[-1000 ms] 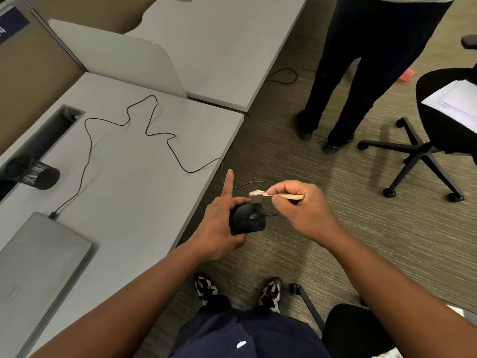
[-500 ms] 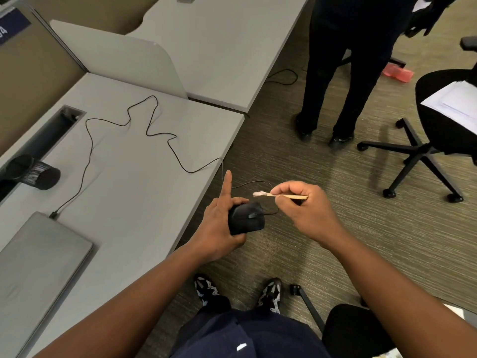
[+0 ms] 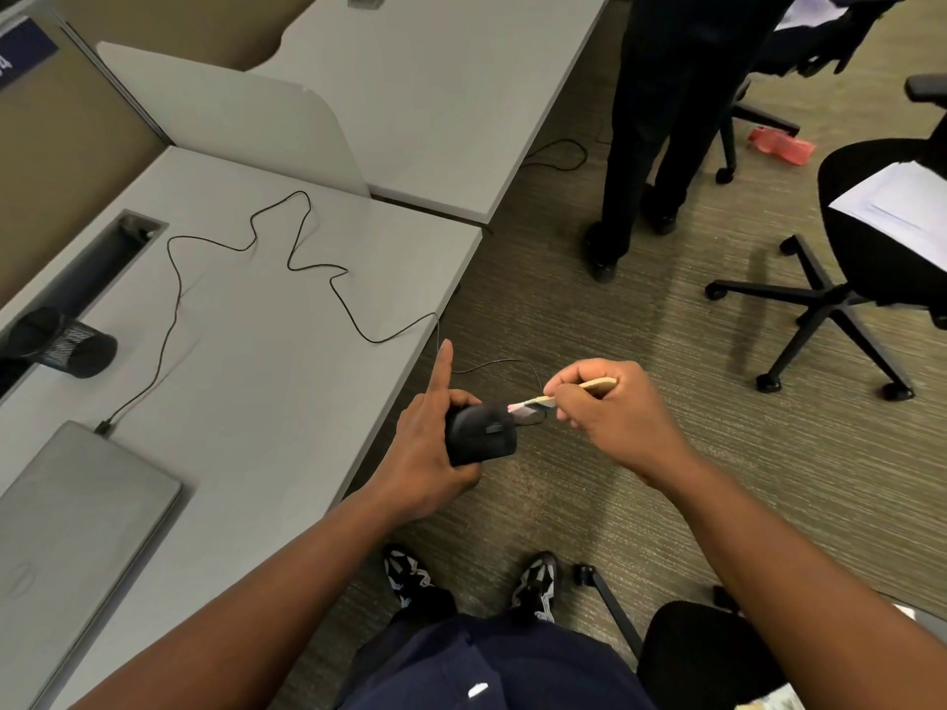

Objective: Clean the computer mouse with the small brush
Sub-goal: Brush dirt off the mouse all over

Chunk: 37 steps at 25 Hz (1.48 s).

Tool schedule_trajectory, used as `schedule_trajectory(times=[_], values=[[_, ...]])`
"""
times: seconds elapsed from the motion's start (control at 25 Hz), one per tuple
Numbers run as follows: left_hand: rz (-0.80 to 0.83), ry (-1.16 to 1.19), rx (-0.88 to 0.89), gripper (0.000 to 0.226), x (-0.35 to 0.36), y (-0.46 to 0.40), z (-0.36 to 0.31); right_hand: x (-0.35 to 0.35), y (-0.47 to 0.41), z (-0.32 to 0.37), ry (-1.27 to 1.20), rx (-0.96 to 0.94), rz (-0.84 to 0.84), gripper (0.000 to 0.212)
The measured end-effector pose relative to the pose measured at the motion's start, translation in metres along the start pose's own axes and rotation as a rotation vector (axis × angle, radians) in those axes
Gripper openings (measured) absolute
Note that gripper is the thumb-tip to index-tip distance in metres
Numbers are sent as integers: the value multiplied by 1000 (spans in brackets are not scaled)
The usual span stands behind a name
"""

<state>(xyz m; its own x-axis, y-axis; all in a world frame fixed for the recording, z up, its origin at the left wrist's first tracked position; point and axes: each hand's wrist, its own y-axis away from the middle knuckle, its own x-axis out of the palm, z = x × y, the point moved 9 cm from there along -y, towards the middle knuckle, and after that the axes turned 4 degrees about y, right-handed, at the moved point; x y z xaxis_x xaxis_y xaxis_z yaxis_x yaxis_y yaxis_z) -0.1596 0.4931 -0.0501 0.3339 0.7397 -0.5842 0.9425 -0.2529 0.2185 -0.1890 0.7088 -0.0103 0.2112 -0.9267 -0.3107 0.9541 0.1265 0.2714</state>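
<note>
Closed laptop (image 3: 77, 515) sits on the desk (image 3: 266, 361) at 9 o'clock, left hand (image 3: 425, 453) grips the black mouse (image 3: 479, 439) dead centre, index finger straight up, right hand (image 3: 610, 417) pinches the small brush (image 3: 543, 400), bristles touching the mouse's 1 o'clock edge

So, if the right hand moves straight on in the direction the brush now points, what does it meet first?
Most likely the front end of the computer mouse. The right hand aims the small brush left and slightly down, its bristles already at the mouse held by the left hand; depth is uncertain.
</note>
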Motion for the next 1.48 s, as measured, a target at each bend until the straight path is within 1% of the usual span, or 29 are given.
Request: schedule_trajectory(times=[0.08,0.16,0.2,0.32,0.44,0.52,0.6,0.64,0.72,0.8,0.88,1.0,1.16,1.24,1.28,1.36,1.48], values=[[13,0,2,148,2,0,1,9,3,5,-91,-34,90,15],[15,-10,25,133,3,-2,-2,24,6,6,-122,-31,190,17],[14,-24,33,126,3,-2,-4,29,7,4,-112,-16,208,17],[1,-81,57,112,2,-3,-7,26,3,-2,-50,27,158,17],[-11,-86,54,108,0,-3,-7,12,-1,-5,96,14,98,17],[-5,-66,37,113,-1,-2,-6,5,-1,-5,132,-3,61,16],[4,-45,9,132,-1,-2,-6,4,0,0,48,-30,38,18],[7,-48,-3,141,-1,-1,-5,6,1,4,-20,-43,62,17],[0,-51,-6,148,-2,-1,-6,19,5,10,-112,-77,164,16],[-19,-22,-14,149,-4,-2,-7,33,9,13,-104,-98,251,15],[-50,9,-30,150,-7,-2,-7,38,10,9,-58,-93,253,15],[-80,62,-58,153,-9,-2,-1,26,6,3,-2,-88,160,17],[-85,87,-81,152,-9,0,5,10,2,-2,141,-74,44,20],[-75,74,-91,151,-7,0,6,6,2,1,117,-95,5,21],[-68,66,-95,150,-7,0,6,7,3,5,73,-116,13,21],[-59,49,-92,149,-7,-1,3,16,7,14,8,-171,88,19],[-55,30,-65,146,-6,-1,-3,40,15,17,18,-205,240,18]])
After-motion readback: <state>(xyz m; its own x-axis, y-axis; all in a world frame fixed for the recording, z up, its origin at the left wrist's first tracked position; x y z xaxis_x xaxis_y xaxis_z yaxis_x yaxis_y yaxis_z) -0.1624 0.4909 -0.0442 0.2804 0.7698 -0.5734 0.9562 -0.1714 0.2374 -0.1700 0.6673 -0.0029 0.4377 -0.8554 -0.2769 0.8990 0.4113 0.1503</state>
